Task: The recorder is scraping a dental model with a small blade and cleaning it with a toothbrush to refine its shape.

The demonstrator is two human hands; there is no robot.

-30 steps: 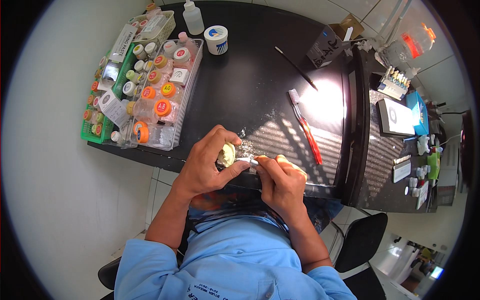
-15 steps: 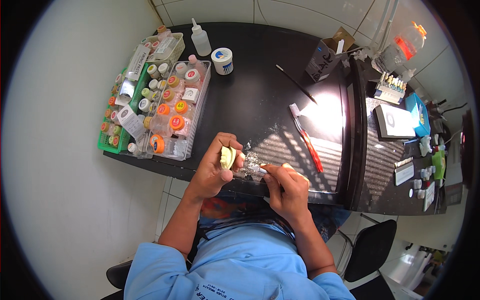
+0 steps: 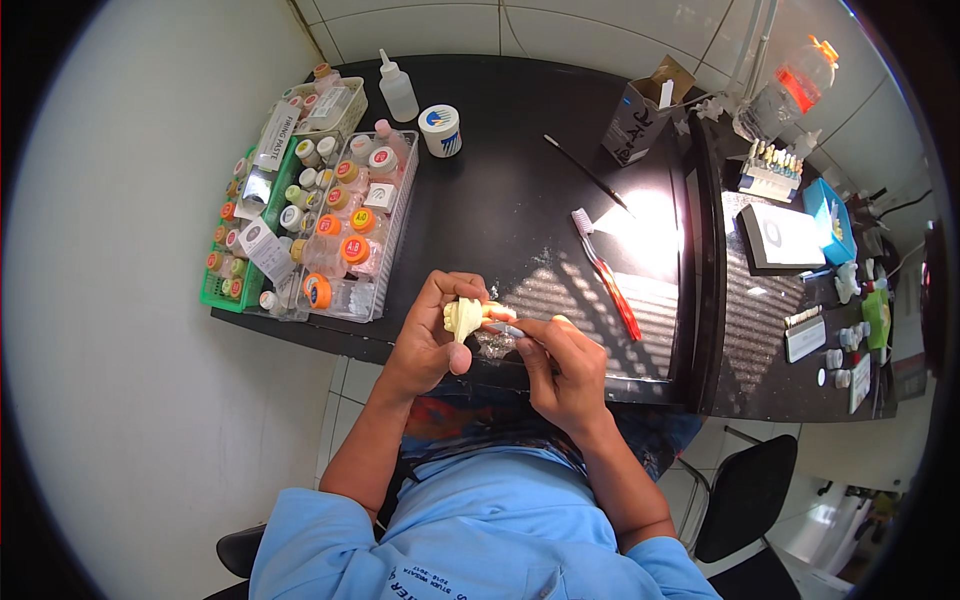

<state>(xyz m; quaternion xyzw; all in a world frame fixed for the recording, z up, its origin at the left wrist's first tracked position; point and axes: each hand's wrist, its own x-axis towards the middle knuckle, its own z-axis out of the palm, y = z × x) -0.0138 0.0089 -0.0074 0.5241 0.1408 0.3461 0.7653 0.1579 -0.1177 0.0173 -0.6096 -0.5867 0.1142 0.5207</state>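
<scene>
Between the fingers and thumb of the left hand (image 3: 425,348) sits a pale yellow cast (image 3: 462,320), gripped; just to its right, the right hand (image 3: 570,368) pinches a slim greyish tool (image 3: 508,329), its contact with the cast unclear. Pale dust (image 3: 543,259) lies just beyond the hands, a red-handled toothbrush (image 3: 609,275) beyond the right hand
</scene>
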